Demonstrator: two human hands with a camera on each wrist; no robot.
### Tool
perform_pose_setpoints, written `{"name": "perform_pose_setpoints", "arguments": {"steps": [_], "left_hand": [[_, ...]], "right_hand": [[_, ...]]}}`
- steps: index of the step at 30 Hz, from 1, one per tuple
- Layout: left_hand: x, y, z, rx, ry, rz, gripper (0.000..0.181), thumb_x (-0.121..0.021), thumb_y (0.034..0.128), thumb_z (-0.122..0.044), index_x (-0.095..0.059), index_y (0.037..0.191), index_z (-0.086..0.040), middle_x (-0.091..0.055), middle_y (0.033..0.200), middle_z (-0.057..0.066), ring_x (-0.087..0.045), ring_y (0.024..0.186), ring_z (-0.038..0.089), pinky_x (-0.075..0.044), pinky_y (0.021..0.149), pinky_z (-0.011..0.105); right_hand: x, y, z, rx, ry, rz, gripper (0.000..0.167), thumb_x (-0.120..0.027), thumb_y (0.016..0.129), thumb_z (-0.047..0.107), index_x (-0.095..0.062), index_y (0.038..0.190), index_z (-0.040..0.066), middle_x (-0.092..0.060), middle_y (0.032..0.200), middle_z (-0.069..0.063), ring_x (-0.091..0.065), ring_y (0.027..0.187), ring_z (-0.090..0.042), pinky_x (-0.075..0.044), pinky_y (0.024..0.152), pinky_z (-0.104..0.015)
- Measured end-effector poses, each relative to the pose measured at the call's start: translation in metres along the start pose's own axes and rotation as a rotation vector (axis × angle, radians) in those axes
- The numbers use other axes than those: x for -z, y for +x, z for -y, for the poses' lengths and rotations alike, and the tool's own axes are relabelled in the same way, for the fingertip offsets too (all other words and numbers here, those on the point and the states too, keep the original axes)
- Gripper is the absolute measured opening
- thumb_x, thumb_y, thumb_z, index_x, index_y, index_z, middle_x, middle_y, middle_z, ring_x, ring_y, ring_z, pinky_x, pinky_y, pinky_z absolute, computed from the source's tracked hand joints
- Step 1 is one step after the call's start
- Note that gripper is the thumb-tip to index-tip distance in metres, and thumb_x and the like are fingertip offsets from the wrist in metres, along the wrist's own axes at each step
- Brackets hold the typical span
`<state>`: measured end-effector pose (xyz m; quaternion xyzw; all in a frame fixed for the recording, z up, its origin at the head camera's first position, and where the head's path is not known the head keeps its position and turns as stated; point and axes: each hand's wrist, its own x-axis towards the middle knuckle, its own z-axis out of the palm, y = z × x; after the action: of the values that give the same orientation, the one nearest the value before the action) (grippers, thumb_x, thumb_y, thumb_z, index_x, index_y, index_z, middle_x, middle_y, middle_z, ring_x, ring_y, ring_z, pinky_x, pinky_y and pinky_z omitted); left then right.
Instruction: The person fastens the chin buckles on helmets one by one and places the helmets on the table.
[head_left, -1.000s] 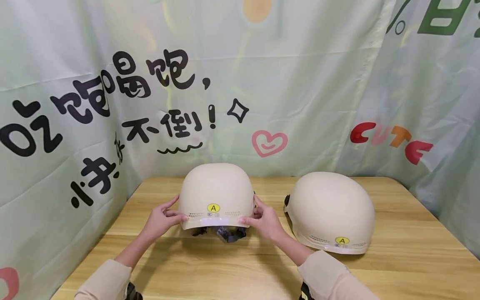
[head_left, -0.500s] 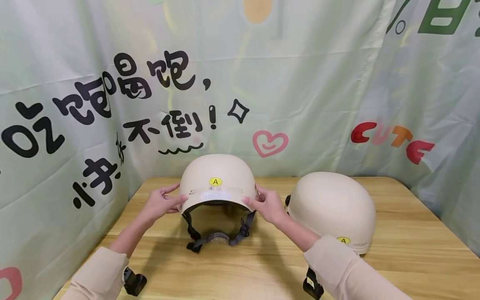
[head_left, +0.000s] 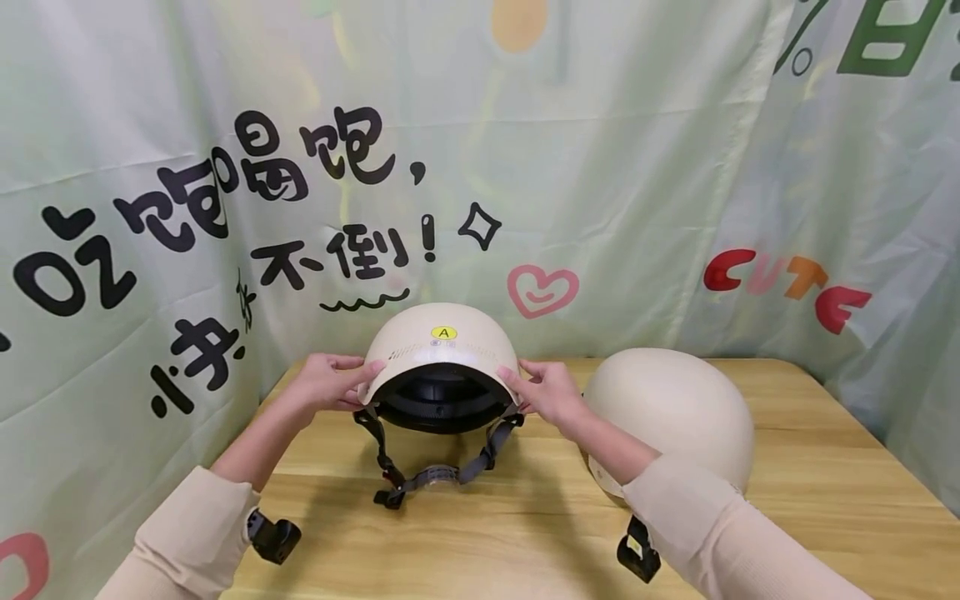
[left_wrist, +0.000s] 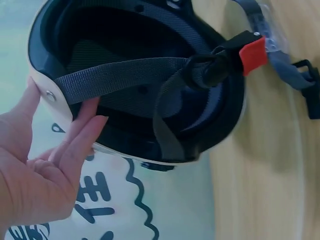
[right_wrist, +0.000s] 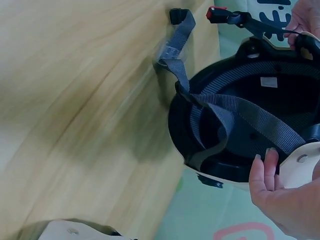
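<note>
A cream helmet (head_left: 442, 354) with a yellow A sticker is tilted, its front rim raised and its black lining (head_left: 442, 400) facing me in the head view. My left hand (head_left: 330, 385) grips its left rim, thumb outside and fingertips inside, as the left wrist view shows. On the opposite rim, my right hand (head_left: 551, 392) pinches the shell the same way. A grey chin strap (head_left: 437, 477) hangs below the lining. Its red-and-black buckle (left_wrist: 252, 54) shows in the left wrist view. Whether the helmet's back touches the table is hidden.
A second cream helmet (head_left: 667, 408) sits at the right on the wooden table (head_left: 480, 542), partly behind my right forearm. A printed fabric curtain (head_left: 630, 208) hangs along the table's back and sides. Black wrist cameras (head_left: 273, 537) hang under my sleeves.
The helmet's front has tipped upward, bringing its black lining and straps into view. Both my hands have risen with its rim. The second helmet stays put.
</note>
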<state>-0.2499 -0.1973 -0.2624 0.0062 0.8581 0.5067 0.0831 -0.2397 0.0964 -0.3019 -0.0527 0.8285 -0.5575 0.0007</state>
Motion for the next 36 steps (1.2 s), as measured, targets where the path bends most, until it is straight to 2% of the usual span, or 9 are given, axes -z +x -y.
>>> {"name": "perform_pose_setpoints", "arguments": {"steps": [5, 16, 20, 22, 25, 28, 30, 33, 36], "left_hand": [[0.003, -0.002, -0.011, 0.035, 0.044, 0.033, 0.070, -0.057, 0.0897, -0.039, -0.040, 0.132, 0.015, -0.067, 0.086, 0.008, -0.065, 0.068, 0.009, -0.057, 0.073, 0.033], [0.007, 0.002, -0.021, 0.127, 0.048, 0.058, 0.075, -0.053, 0.0897, -0.046, -0.040, 0.132, 0.014, -0.063, 0.077, 0.002, -0.064, 0.064, 0.007, -0.057, 0.074, 0.031], [0.007, 0.008, -0.019, 0.128, 0.023, 0.042, 0.077, -0.053, 0.0884, -0.050, -0.042, 0.130, 0.014, -0.063, 0.073, 0.001, -0.064, 0.063, 0.007, -0.057, 0.075, 0.031], [0.006, 0.010, -0.018, 0.119, 0.032, 0.020, 0.077, -0.053, 0.0880, -0.051, -0.044, 0.128, 0.013, -0.062, 0.073, 0.001, -0.064, 0.063, 0.007, -0.057, 0.074, 0.031], [0.003, 0.011, -0.014, 0.089, 0.128, -0.074, 0.075, -0.052, 0.0852, -0.058, -0.056, 0.120, 0.007, -0.064, 0.084, 0.009, -0.063, 0.072, 0.009, -0.056, 0.072, 0.027], [-0.003, 0.012, -0.007, 0.019, 0.259, -0.207, 0.072, -0.046, 0.0836, -0.067, -0.068, 0.103, -0.001, -0.064, 0.100, 0.018, -0.059, 0.085, 0.017, -0.049, 0.069, 0.026], [-0.008, 0.014, 0.001, -0.029, 0.286, -0.279, 0.072, -0.041, 0.0846, -0.069, -0.072, 0.091, -0.004, -0.063, 0.107, 0.019, -0.056, 0.095, 0.022, -0.044, 0.072, 0.029], [-0.017, 0.017, 0.018, -0.051, 0.194, -0.299, 0.069, -0.036, 0.0895, -0.064, -0.066, 0.079, -0.003, -0.061, 0.105, 0.022, -0.053, 0.098, 0.027, -0.042, 0.080, 0.033], [-0.024, 0.020, 0.032, -0.041, 0.078, -0.311, 0.061, -0.038, 0.0916, -0.059, -0.063, 0.073, -0.006, -0.060, 0.106, 0.020, -0.051, 0.099, 0.025, -0.042, 0.083, 0.031]], "right_hand": [[0.003, -0.001, 0.008, -0.044, 0.028, 0.018, 0.057, -0.056, 0.093, 0.030, -0.042, 0.134, -0.007, -0.059, 0.066, -0.007, -0.058, 0.053, -0.007, -0.057, 0.064, -0.032], [0.006, 0.003, 0.020, -0.138, 0.070, 0.047, 0.057, -0.055, 0.092, 0.038, -0.052, 0.127, -0.008, -0.046, 0.058, 0.000, -0.055, 0.051, -0.009, -0.057, 0.062, -0.030], [0.005, 0.006, 0.019, -0.142, 0.028, 0.013, 0.047, -0.055, 0.091, 0.043, -0.066, 0.088, -0.002, -0.046, 0.056, 0.000, -0.056, 0.052, -0.010, -0.056, 0.059, -0.027], [0.004, 0.007, 0.017, -0.136, 0.021, -0.003, 0.048, -0.055, 0.090, 0.046, -0.058, 0.065, 0.005, -0.045, 0.052, 0.001, -0.053, 0.051, -0.010, -0.053, 0.054, -0.024], [0.003, 0.007, 0.012, -0.102, -0.033, -0.027, 0.056, -0.054, 0.089, 0.050, -0.042, 0.050, 0.012, -0.036, 0.046, 0.004, -0.041, 0.046, -0.008, -0.040, 0.047, -0.020], [0.003, 0.008, 0.002, -0.065, -0.068, -0.057, 0.054, -0.051, 0.089, 0.052, -0.047, 0.053, 0.012, -0.030, 0.050, 0.005, -0.030, 0.050, -0.011, -0.031, 0.049, -0.024], [0.002, 0.010, -0.009, -0.046, -0.018, -0.037, 0.052, -0.047, 0.092, 0.051, -0.055, 0.063, 0.008, -0.041, 0.057, -0.001, -0.041, 0.058, -0.015, -0.041, 0.057, -0.027], [-0.004, 0.011, -0.028, -0.058, 0.209, 0.045, 0.052, -0.039, 0.098, 0.045, -0.062, 0.099, -0.003, -0.060, 0.091, -0.012, -0.057, 0.081, -0.018, -0.053, 0.072, -0.037], [-0.010, 0.011, -0.043, -0.080, 0.395, 0.120, 0.055, -0.034, 0.100, 0.041, -0.044, 0.135, 0.000, -0.055, 0.123, -0.018, -0.062, 0.091, -0.017, -0.055, 0.074, -0.038]]}}
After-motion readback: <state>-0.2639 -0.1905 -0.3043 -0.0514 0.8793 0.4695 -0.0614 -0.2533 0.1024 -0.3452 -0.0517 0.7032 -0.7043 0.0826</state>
